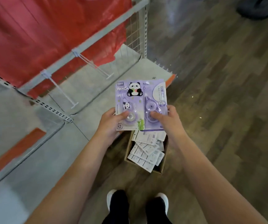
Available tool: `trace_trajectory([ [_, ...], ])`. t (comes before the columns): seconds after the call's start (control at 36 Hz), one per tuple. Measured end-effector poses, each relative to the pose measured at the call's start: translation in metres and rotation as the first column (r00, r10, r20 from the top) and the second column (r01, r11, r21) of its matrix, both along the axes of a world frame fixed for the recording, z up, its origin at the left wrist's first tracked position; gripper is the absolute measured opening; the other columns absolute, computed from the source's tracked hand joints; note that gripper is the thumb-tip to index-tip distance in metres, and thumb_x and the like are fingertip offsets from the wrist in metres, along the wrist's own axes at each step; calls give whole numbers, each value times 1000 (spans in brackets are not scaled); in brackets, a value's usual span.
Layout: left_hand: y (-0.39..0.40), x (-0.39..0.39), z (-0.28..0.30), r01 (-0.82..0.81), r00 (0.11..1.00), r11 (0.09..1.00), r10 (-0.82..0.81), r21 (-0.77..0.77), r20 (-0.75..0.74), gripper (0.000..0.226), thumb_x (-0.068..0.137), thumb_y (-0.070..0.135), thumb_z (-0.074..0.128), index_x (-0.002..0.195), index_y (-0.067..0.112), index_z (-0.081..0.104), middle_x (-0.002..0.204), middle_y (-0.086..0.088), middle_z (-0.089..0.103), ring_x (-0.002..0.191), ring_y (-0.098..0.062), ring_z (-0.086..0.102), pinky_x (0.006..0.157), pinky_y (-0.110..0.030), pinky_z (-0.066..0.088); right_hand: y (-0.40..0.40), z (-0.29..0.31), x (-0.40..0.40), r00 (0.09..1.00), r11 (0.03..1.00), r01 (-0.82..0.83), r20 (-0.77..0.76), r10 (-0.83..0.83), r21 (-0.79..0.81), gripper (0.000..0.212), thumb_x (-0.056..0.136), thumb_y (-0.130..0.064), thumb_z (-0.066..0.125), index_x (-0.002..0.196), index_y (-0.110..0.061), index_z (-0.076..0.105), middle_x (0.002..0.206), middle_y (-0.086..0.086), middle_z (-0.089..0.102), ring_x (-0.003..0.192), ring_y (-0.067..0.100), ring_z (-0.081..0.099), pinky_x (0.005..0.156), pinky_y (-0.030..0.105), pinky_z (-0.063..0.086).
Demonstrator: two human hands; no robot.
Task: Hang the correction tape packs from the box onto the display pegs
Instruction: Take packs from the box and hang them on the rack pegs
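Observation:
Both hands hold up purple panda correction tape packs [135, 101] above a cardboard box [160, 168]. My left hand [112, 122] grips the left pack at its lower edge, thumb on the front. My right hand [167, 118] grips the right pack [156, 97] the same way, and it overlaps the left one. Several more packs [144, 152] lie face down in the box on the floor. Two bare white display pegs [62, 92] [94, 66] stick out from a grey rail to the upper left of the packs.
A grey shelf base [33, 143] with an orange front strip runs along the left. Red plastic sheeting [49, 29] hangs behind the rail. A wire grid panel [133, 33] closes the shelf end. Wood-look floor [219, 94] spreads right; my dark shoes [136, 206] stand below the box.

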State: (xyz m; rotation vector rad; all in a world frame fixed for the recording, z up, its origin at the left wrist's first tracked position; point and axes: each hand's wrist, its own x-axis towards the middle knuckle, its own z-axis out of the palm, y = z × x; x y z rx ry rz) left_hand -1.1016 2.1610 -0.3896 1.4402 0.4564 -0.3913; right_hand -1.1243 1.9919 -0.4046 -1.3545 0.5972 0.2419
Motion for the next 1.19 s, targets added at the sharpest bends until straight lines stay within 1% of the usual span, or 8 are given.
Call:
trace_trajectory([
  [0.06, -6, 0, 34, -16, 1000, 1000, 16, 13, 8, 15, 87, 2, 64, 93, 15, 65, 86, -4, 71, 64, -13, 69, 54, -22, 55, -6, 37, 3, 1000, 1000, -10, 24, 11, -14, 30, 85, -12, 70, 101, -22, 48, 106, 1, 63, 107, 27, 62, 98, 50, 48],
  [0.22, -16, 4, 127, -67, 993, 997, 64, 28, 96, 17, 88, 5, 64, 92, 22, 66, 94, -1, 72, 91, -24, 66, 88, -40, 50, -17, 133, 19, 991, 994, -80, 105, 87, -69, 27, 83, -13, 72, 98, -22, 51, 113, 7, 64, 106, 27, 62, 96, 47, 50],
  [0.39, -1, 5, 216, -130, 966, 991, 121, 25, 230, 16, 90, 5, 61, 99, 17, 65, 97, -4, 71, 89, -23, 66, 77, -32, 52, -2, 218, 33, 952, 980, -171, 238, 191, -103, 58, 57, -47, 75, 106, -22, 56, 113, 5, 67, 104, 28, 64, 95, 51, 49],
  [0.5, 17, -4, 269, -203, 921, 979, 194, -9, 339, 16, 87, 2, 63, 95, 15, 67, 91, -2, 72, 90, -24, 64, 90, -41, 48, 16, 273, 39, 910, 969, -235, 331, 249, -81, 25, 84, -23, 72, 100, -23, 53, 114, 4, 66, 106, 24, 64, 95, 42, 50],
  [0.69, 62, -18, 329, -332, 844, 943, 280, 36, 457, 8, 87, 6, 65, 88, 14, 66, 83, -4, 73, 80, -28, 64, 83, -46, 48, 61, 334, 53, 829, 937, -318, 436, 349, -146, 26, 86, -18, 71, 106, -12, 55, 113, 10, 67, 103, 27, 64, 89, 40, 51],
  [0.83, 96, -23, 353, -417, 791, 908, 341, 40, 507, 8, 86, 9, 67, 89, 17, 68, 98, -9, 73, 103, -34, 65, 98, -54, 46, 99, 360, 66, 787, 905, -386, 450, 423, -176, 26, 85, -20, 72, 104, -12, 55, 113, 13, 66, 102, 30, 64, 87, 42, 52],
  [1.03, 122, -6, 382, -446, 720, 895, 375, -24, 585, 14, 88, 10, 64, 101, 17, 66, 100, 2, 72, 97, -16, 65, 83, -29, 47, 128, 399, 91, 702, 869, -430, 516, 492, -243, 17, 87, -21, 70, 95, -16, 55, 107, 10, 67, 96, 25, 64, 87, 39, 51],
  [1.19, 126, 19, 400, -452, 691, 892, 363, -18, 626, 16, 90, 13, 63, 106, 13, 64, 104, 1, 71, 98, -13, 64, 86, -31, 45, 134, 420, 120, 665, 867, -407, 558, 496, -286, 25, 85, -24, 71, 94, -12, 51, 104, 18, 63, 89, 24, 60, 82, 38, 49],
])
